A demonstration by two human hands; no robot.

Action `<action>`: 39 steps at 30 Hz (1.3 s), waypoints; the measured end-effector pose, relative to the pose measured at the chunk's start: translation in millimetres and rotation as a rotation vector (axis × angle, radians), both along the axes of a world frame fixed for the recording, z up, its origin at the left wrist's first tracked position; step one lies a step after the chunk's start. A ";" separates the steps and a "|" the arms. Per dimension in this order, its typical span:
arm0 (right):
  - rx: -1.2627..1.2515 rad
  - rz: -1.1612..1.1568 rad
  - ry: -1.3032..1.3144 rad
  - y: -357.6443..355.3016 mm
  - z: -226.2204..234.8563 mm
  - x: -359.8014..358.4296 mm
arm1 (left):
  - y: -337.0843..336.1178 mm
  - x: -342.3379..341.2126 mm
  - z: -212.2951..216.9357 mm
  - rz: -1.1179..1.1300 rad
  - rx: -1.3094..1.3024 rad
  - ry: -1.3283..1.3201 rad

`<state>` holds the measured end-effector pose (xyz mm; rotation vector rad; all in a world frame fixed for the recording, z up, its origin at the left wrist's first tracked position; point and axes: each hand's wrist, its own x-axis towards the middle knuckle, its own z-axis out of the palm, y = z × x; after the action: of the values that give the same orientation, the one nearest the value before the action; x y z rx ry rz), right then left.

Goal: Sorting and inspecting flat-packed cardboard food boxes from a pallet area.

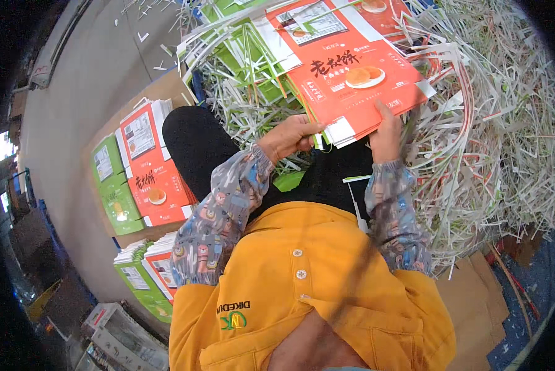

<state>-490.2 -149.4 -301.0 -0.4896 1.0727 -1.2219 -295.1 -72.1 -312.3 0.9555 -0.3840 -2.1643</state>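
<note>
In front of me both hands hold the near edge of a stack of flat orange printed carton blanks (327, 108) with white flaps. My left hand (291, 136) pinches its left near corner, where white layered edges show. My right hand (386, 133) grips the near edge further right, with the thumb on top and the fingers hidden beneath. The stack's far end rests on a heap, beside green carton blanks (225, 62) strewn with paper strips. A second orange blank (382, 15) shows behind it.
Shredded paper strips (494, 123) pile up high on the right. To the left, on cardboard on the floor, lie orange blank stacks (157, 195) and green blank stacks (113, 185). A flattened cardboard sheet (472, 303) lies lower right, and a whitish box (126, 340) stands lower left.
</note>
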 end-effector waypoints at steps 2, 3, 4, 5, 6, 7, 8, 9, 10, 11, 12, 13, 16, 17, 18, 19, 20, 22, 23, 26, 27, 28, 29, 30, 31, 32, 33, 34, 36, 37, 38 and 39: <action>0.000 -0.014 0.048 -9.7 -3.3 -13.8 | 0.4 -0.6 8.6 -0.038 -0.080 -0.103; 0.002 -0.011 0.047 -16.8 -0.9 -21.4 | 2.0 1.5 16.0 -0.064 -0.157 -0.215; -0.039 0.006 0.063 -25.4 6.0 -30.8 | 3.7 18.2 7.1 -0.288 -0.375 -0.552; -0.079 0.023 0.078 -32.6 13.2 -40.1 | 8.7 32.3 -0.2 -0.407 -0.667 -0.880; -0.079 0.025 0.082 -38.3 19.6 -50.2 | 15.3 45.7 -9.5 -0.523 -0.965 -1.202; -0.063 0.045 0.096 -44.7 26.6 -58.1 | 32.3 67.2 -32.9 -0.585 -0.990 -1.485; -0.048 0.061 0.114 -51.1 32.6 -67.4 | 50.5 91.4 -61.3 -0.645 -1.006 -1.764; -0.049 0.062 0.113 -58.8 40.0 -79.8 | 60.7 116.2 -76.0 -0.849 -0.746 -1.903; -0.042 0.066 0.078 -65.7 47.7 -92.3 | 60.3 118.7 -71.3 -0.979 -0.641 -1.948; -0.036 0.071 0.044 -69.9 50.8 -100.5 | 57.8 120.6 -71.9 -0.979 -0.640 -1.948; -0.033 0.078 0.041 -69.1 52.3 -102.3 | 57.9 123.1 -73.3 -1.013 -0.575 -1.927; -0.035 0.047 0.070 -70.7 53.4 -106.5 | 46.0 117.3 -59.5 -1.046 -0.529 -1.902; -0.047 0.047 0.153 -64.1 54.0 -97.7 | 21.7 113.7 -38.8 -0.381 -1.201 -1.573; -0.057 0.054 0.217 -57.2 54.9 -94.5 | 6.0 101.5 -32.4 -0.160 -1.090 -1.440; -0.046 0.025 0.205 -50.2 57.2 -89.0 | -17.9 78.2 2.6 0.049 -0.971 -1.307; -0.049 0.032 0.204 -46.7 56.2 -87.6 | -32.8 63.6 18.9 0.146 -0.759 -1.167; -0.031 0.015 0.159 -43.6 53.1 -85.7 | -43.6 53.0 27.7 0.239 -0.550 -1.021; -0.022 0.000 0.117 -38.7 45.9 -82.6 | -60.5 34.7 15.2 0.132 -0.500 -1.188; -0.046 0.003 0.118 -36.2 42.0 -79.7 | -67.2 28.7 7.2 0.013 -0.443 -1.348; -0.056 0.005 0.142 -26.3 45.2 -68.8 | -78.2 13.1 -26.3 -0.025 -0.218 -0.975; -0.040 0.001 0.162 -24.3 47.1 -67.3 | -77.8 10.5 -29.1 -0.028 -0.222 -0.974; -0.041 -0.002 0.163 -24.1 48.1 -68.2 | -75.9 8.6 -32.0 0.051 -0.262 -0.939; -0.022 -0.014 0.137 -24.3 48.5 -68.8 | -73.5 7.7 -35.0 0.132 -0.300 -0.904; -0.002 -0.029 0.112 -25.0 47.9 -70.8 | -71.0 7.5 -30.2 0.154 -0.179 -0.700; -0.001 -0.032 0.114 -26.7 44.9 -74.1 | -70.6 9.2 -29.4 0.152 -0.179 -0.698; 0.001 -0.054 0.111 -29.5 40.2 -79.3 | -70.1 11.7 -28.9 0.150 -0.222 -0.645; 0.005 -0.071 0.103 -32.5 35.8 -82.3 | -66.4 17.9 -28.4 0.152 -0.261 -0.597; 0.007 -0.073 0.106 -35.9 35.5 -88.5 | -60.8 27.9 -26.3 0.049 -0.429 -0.703; -0.005 -0.072 0.151 -41.3 35.4 -96.4 | -44.2 69.0 -49.4 -0.246 -0.809 -1.258; -0.003 -0.063 0.148 -39.8 41.4 -94.2 | -21.5 97.4 -71.2 -0.354 -0.711 -1.515; -0.001 -0.048 0.113 -39.9 50.9 -92.8 | -6.1 127.1 -86.9 -0.467 -0.607 -1.764; 0.004 -0.052 0.085 -39.2 56.5 -97.1 | -0.2 145.3 -82.9 -0.473 -0.438 -1.775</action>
<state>-587.2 -188.6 -244.5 -0.5166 1.1661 -1.2533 -149.8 -72.3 -395.2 2.3879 -1.8799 -0.8050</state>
